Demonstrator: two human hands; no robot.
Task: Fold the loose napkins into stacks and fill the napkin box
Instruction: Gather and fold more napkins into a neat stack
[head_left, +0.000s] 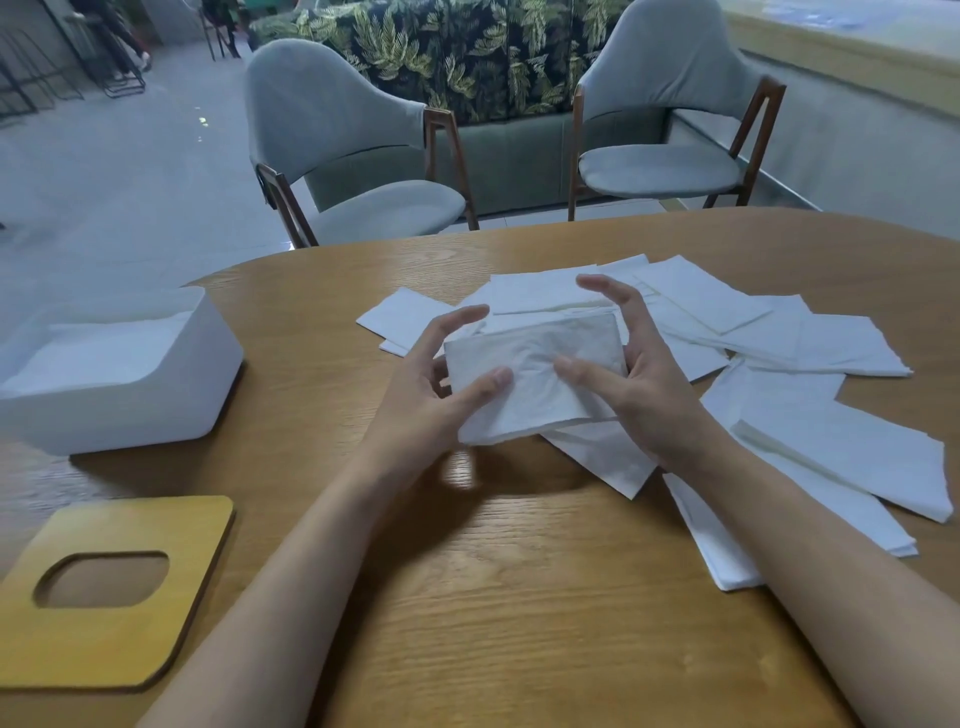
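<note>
Head-worn camera looks forward and down, close over the table (519, 597).

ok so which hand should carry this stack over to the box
Left, probably. The left hand grips the folded stack, and the napkin box sits open on that side; the right hand, also holding the stack, would have to cross over.

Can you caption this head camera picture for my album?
Left hand and right hand hold a napkin stack over the table, loose napkins behind, white box and wooden lid at left.
</note>
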